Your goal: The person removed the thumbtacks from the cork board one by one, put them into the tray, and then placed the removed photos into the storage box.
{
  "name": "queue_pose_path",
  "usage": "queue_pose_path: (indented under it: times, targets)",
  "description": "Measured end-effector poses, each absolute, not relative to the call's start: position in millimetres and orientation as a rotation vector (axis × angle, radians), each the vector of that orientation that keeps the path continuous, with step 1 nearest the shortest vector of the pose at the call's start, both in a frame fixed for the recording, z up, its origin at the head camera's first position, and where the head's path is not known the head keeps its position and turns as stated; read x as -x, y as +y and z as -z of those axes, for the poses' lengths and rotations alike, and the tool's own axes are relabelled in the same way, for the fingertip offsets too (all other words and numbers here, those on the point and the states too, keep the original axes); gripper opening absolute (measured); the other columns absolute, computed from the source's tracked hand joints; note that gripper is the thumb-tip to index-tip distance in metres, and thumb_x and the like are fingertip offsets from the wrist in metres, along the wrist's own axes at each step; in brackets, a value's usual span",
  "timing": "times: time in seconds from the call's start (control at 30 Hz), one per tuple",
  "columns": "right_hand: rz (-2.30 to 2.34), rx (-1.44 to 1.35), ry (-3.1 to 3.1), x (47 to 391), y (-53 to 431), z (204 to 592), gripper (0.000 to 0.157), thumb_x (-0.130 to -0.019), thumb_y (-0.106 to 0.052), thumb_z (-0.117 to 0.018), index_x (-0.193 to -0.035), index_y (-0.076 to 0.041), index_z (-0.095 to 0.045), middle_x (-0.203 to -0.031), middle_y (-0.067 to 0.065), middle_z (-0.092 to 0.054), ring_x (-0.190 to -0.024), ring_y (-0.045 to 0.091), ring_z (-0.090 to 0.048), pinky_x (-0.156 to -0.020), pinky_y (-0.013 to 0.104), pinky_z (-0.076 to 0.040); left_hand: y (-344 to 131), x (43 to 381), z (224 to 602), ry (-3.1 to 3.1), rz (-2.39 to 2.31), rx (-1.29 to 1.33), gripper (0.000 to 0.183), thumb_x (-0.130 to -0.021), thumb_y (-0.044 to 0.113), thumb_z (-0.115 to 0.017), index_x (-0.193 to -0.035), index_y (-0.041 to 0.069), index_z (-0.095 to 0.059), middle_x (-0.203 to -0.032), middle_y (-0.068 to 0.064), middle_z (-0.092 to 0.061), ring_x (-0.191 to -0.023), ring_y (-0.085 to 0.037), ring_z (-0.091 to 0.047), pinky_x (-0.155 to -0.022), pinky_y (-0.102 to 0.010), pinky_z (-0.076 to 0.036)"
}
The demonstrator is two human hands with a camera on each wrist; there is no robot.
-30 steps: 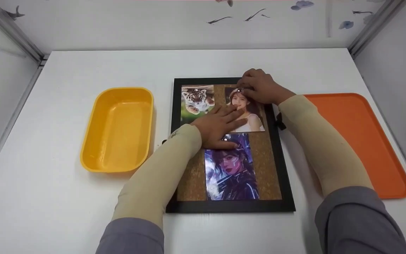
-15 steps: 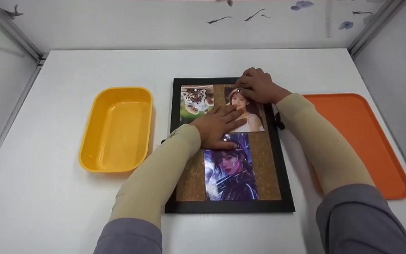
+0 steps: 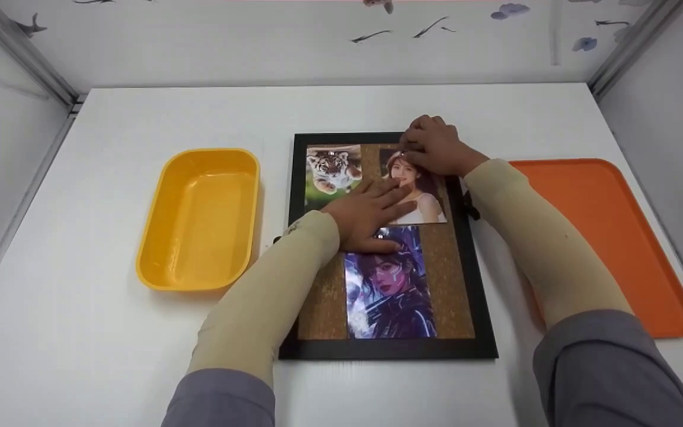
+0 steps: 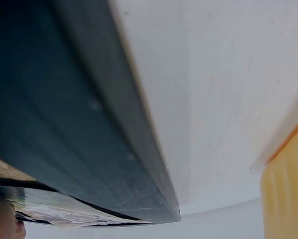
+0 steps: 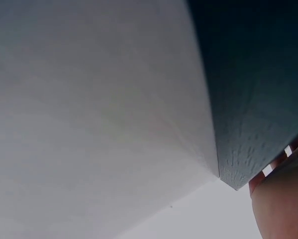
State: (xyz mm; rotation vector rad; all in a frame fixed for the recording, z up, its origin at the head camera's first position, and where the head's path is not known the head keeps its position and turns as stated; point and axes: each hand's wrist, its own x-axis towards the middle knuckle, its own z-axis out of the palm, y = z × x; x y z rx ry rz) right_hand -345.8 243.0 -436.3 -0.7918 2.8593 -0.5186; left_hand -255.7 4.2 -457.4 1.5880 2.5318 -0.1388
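Rests a flat, spread left hand (image 3: 368, 216) partly on the portrait photo (image 3: 430, 207) at the corkboard's (image 3: 451, 279) upper right, has the right hand (image 3: 439, 148) bent at that photo's top edge, honestly can't tell if pinching anything

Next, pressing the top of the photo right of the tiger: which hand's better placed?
Probably the right hand: its fingers are at the top of that photo, while the left hand lies spread lower.
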Motion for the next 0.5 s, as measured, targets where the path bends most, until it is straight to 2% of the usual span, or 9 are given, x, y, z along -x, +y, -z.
queue_pose_path:
  times: [0.5]
  targets:
    - [0.519, 0.802, 2.867, 344.6, 243.6, 436.0, 0.022, -0.1, -0.025, -0.056, -0.116, -0.015, -0.066, -0.132, 0.015, -0.045, -0.125, 0.04, -0.037, -0.098, 0.065, -0.028, 4.8, 256.3, 458.3, 2.529, 0.13, -1.579, 0.089, -0.088, 0.083, -0.008, -0.159, 0.032, 0.01, -0.165, 0.002, 0.015, -0.15, -0.022, 0.013, -0.12, -0.05, 0.0]
